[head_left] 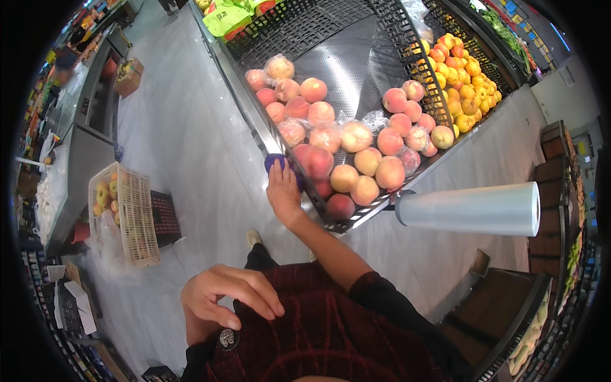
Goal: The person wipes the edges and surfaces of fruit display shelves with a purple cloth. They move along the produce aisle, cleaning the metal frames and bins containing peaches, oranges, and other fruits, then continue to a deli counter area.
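My right hand [284, 192] reaches forward to the metal edge [258, 130] of the fruit stand. Under its fingers is a bunched dark purple cloth [274, 160], pressed against that edge and mostly covered by the hand. Just right of it, peaches [313, 160] lie in a black plastic display bin [331, 224], a few wrapped in clear film. My left hand [230, 294] hovers in front of my body with nothing in it, its fingers bent and the thumb apart from them.
A large roll of clear plastic bags [468, 209] juts out at the bin's near right corner. Yellow-orange fruit [468, 89] fills the neighbouring bin. On the floor to the left stands a cream crate [130, 216] of fruit, with a cardboard box [129, 77] farther off.
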The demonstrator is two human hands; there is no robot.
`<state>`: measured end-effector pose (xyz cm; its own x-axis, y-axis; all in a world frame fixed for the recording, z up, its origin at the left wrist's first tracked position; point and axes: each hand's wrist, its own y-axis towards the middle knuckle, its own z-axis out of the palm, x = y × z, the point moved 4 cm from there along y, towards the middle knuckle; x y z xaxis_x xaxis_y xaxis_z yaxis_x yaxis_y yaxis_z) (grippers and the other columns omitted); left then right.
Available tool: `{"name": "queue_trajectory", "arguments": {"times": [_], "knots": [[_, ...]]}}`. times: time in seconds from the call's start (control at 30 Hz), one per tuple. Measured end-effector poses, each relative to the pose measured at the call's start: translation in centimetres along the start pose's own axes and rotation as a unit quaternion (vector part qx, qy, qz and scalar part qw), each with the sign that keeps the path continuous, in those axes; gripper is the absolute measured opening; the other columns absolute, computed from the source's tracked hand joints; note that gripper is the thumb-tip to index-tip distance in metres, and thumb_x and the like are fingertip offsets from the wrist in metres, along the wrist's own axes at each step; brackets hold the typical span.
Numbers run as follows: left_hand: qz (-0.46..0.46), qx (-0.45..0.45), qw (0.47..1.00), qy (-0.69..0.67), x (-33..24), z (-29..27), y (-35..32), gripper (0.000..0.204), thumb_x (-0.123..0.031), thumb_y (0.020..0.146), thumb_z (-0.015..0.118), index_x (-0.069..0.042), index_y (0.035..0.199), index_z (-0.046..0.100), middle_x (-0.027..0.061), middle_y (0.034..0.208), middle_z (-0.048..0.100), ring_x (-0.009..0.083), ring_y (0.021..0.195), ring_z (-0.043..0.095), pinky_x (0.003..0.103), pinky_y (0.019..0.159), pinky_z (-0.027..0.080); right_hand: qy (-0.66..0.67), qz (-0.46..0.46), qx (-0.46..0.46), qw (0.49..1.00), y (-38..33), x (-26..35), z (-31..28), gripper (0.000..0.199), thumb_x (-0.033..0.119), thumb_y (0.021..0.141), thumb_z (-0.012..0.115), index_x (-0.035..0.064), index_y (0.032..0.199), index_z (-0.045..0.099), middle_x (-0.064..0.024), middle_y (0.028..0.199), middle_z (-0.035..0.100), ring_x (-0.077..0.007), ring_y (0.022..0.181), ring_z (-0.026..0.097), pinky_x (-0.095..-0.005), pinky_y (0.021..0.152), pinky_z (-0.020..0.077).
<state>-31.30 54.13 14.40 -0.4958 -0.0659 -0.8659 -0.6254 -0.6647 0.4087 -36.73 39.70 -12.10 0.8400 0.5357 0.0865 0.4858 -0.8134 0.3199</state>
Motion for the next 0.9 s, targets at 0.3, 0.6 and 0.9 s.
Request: {"name": "queue_trajectory", "arguments": {"times": [0.3, 0.6, 0.9], "knots": [[-0.098, -0.154, 0.980, -0.085, -3.3, -10.5, -10.2, 0.036, -0.023, 0.085, 0.066, 0.009, 0.103, 0.065, 0.0233, 0.109, 0.063, 0.0314, 0.104, 0.061, 0.040, 0.093, 0.045, 0.096, 0.073, -0.019, 0.993, 9.2, 1.4, 3.2, 0.042, 0.009, 0.085, 0.051, 0.0006, 0.127, 0.051, -0.0189, 0.141, 0.042, -0.0367, 0.128, 0.042, -0.0435, 0.101, 0.0376], [-0.022, -0.345, 0.928, -0.140, -4.3, -19.0, -20.3, 0.040, -0.026, 0.087, 0.063, 0.010, 0.103, 0.062, 0.0241, 0.109, 0.060, 0.0312, 0.099, 0.061, 0.042, 0.088, 0.049, -0.133, -0.069, 0.064, 0.987, 8.2, 3.0, 0.9, 0.034, 0.009, 0.082, 0.053, -0.0019, 0.114, 0.058, -0.0156, 0.141, 0.039, -0.0349, 0.128, 0.041, -0.0397, 0.101, 0.0376], [-0.131, -0.469, 0.859, -0.157, -2.7, -25.6, -22.3, 0.032, -0.025, 0.093, 0.055, 0.004, 0.107, 0.059, 0.0153, 0.109, 0.062, 0.0190, 0.092, 0.061, 0.032, 0.084, 0.048, -0.125, -0.078, 0.050, 0.988, 22.1, 5.0, 6.5, 0.033, 0.006, 0.082, 0.053, -0.0017, 0.114, 0.057, -0.0164, 0.144, 0.037, -0.0333, 0.128, 0.041, -0.0395, 0.102, 0.0375]]}}
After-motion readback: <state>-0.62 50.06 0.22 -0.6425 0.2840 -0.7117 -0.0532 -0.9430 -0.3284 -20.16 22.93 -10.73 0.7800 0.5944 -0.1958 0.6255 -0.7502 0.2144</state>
